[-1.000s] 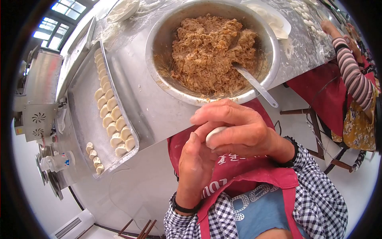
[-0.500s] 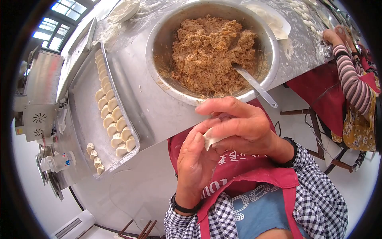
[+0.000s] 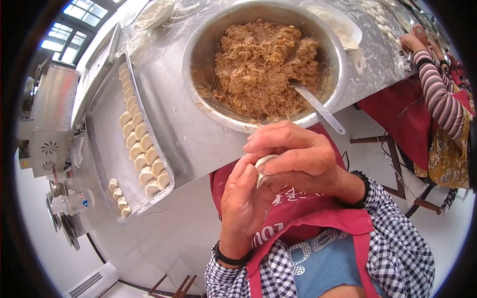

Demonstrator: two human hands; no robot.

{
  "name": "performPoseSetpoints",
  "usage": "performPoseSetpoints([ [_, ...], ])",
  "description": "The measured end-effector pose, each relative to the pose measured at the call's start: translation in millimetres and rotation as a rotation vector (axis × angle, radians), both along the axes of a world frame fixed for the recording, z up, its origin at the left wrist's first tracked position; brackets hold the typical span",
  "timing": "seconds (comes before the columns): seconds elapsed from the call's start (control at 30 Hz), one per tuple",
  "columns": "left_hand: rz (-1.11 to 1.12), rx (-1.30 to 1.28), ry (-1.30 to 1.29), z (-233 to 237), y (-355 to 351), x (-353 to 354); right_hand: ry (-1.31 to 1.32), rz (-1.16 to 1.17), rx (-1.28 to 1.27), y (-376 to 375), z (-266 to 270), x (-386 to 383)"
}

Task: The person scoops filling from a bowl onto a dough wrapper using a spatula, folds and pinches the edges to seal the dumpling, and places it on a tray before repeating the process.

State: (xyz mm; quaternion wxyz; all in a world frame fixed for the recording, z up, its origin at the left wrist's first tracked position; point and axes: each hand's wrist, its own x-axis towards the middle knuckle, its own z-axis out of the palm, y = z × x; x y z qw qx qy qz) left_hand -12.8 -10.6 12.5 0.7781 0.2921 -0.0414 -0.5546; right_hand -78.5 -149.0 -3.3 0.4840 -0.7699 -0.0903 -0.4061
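Between my two hands is a white dumpling [image 3: 263,166], mostly hidden by the fingers. My left hand [image 3: 243,198] cradles it from below and the left side, fingers pointing up. From the right, my right hand [image 3: 303,159] curls over it, with thumb and fingers pressing on the dough edge. Just beyond the hands stands a big metal bowl [image 3: 191,82] of brown minced filling [image 3: 263,67]. A metal spoon [image 3: 318,107] is stuck in the filling, its handle resting over the rim toward me.
To the left, a metal tray [image 3: 107,149] holds rows of finished dumplings [image 3: 140,130]. A white dish of wrappers [image 3: 343,30] sits right of the bowl, with dough pieces [image 3: 380,22] beyond. Another person's hands [image 3: 415,39] work at the far right, near a stool [image 3: 397,174].
My right fingers have shifted slightly over the dumpling, showing more of its white edge. The other person's hands at the right have moved a little.
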Motion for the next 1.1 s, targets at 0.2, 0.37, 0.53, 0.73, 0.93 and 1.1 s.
performPoseSetpoints([
  [0.2, 0.039, 0.035, 0.017, 3, 0, -1, 0.026, 0.048, 0.098, 4, 2, -4],
  [0.37, 0.03, 0.092, 0.009, 1, 2, 0, -0.007, 0.026, -0.024, -1, 0, 0],
  [0.53, 0.011, -0.019, 0.056, 0, 4, 3, 0.039, 0.025, 0.121, 6, 6, 2],
  [0.73, 0.063, 0.04, 0.051, 4, 1, 0, 0.007, -0.005, -0.03, 6, -1, 3],
  [0.93, 0.022, -0.043, 0.102, -6, 6, 4, 0.047, -0.064, 0.005, 9, 5, 4],
  [1.1, 0.05, -0.05, 0.145, -2, 3, 1, 0.012, -0.11, -0.138, 10, 2, 8],
])
